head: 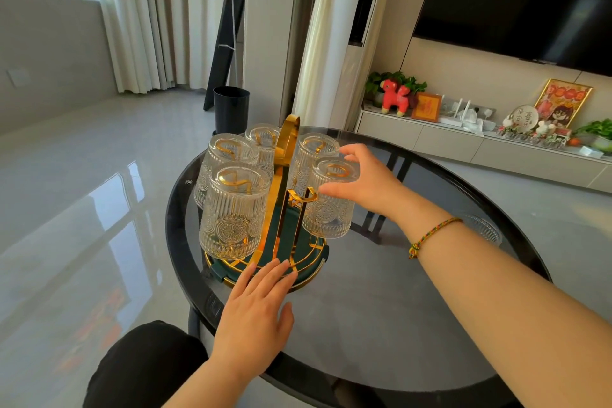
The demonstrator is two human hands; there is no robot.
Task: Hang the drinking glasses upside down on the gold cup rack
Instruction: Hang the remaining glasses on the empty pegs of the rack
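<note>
The gold cup rack point(287, 156) with a dark green round base point(308, 270) stands on the left part of a round glass table. Several ribbed clear glasses hang upside down on its arms; the nearest left one point(231, 212) is the largest in view. My right hand point(367, 180) wraps its thumb and fingers around the near right glass point(328, 209), which sits upside down over a gold arm. My left hand point(256, 308) lies flat with fingertips touching the base's front rim. One gold arm point(303, 197) at the front middle carries no glass.
The dark-rimmed glass table point(381, 318) reaches to the right and front. A black bin point(230, 108) stands on the floor behind the rack. A low cabinet with ornaments runs along the right wall under a TV. My dark-clad knee shows at the bottom left.
</note>
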